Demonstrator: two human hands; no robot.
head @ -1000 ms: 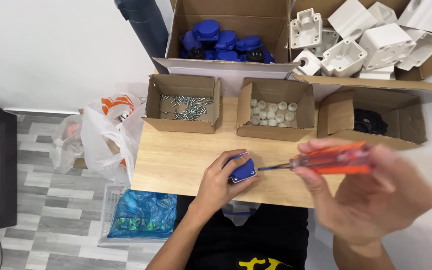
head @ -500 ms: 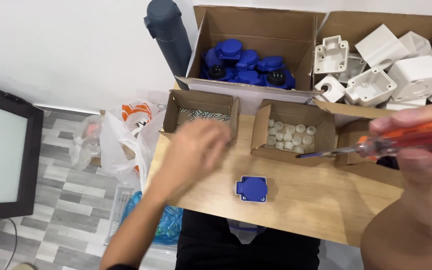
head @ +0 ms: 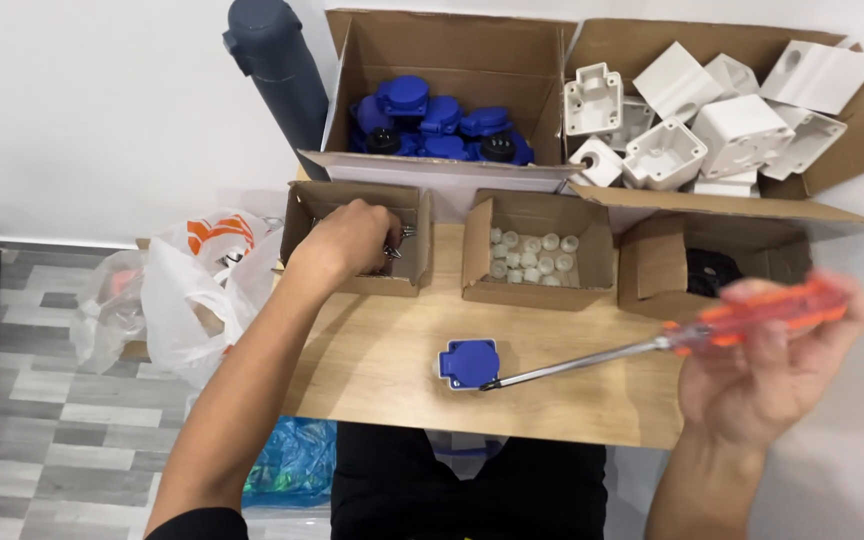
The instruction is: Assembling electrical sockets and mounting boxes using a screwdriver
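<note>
Bench notes, nearest edge first. Blue socket cover lies flat on the wood near the front edge, no hand on it now; half a second ago the left hand was already lifting off it, a second ago it pinned the part down.

Right hand is clenched around the orange handle of a screwdriver, held slanted; the blade tip rests at the cover's right edge, whether touching I cannot tell.

Left hand has crossed to the small carton of screws at the bench's back left, fingers curled down into the metal; whether it has a screw pinched is hidden.

Middle carton holds white caps; right carton holds something dark.

Farther back: large box of blue covers, large box of white housings, grey bottle. Plastic bags hang off the left.

Judgement: the cover sits free and could shift.
</note>
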